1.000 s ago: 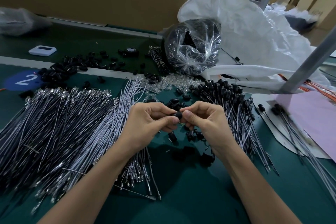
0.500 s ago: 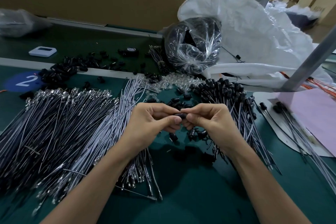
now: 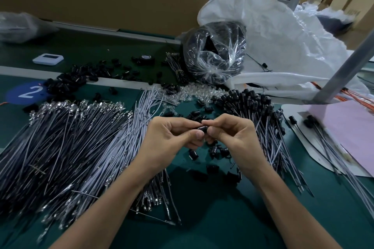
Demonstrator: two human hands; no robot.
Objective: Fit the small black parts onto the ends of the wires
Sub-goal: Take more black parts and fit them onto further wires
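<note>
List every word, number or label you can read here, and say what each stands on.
"2": white numeral on the blue round sticker on the green table.
White device: its screen is too blurred to read.
Cardboard box, far right: dark print too blurred to read.

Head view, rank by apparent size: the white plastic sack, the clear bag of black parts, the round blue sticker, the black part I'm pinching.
1. White plastic sack
2. Clear bag of black parts
3. Round blue sticker
4. Small black part between left hand and right hand, smallest though nearest
</note>
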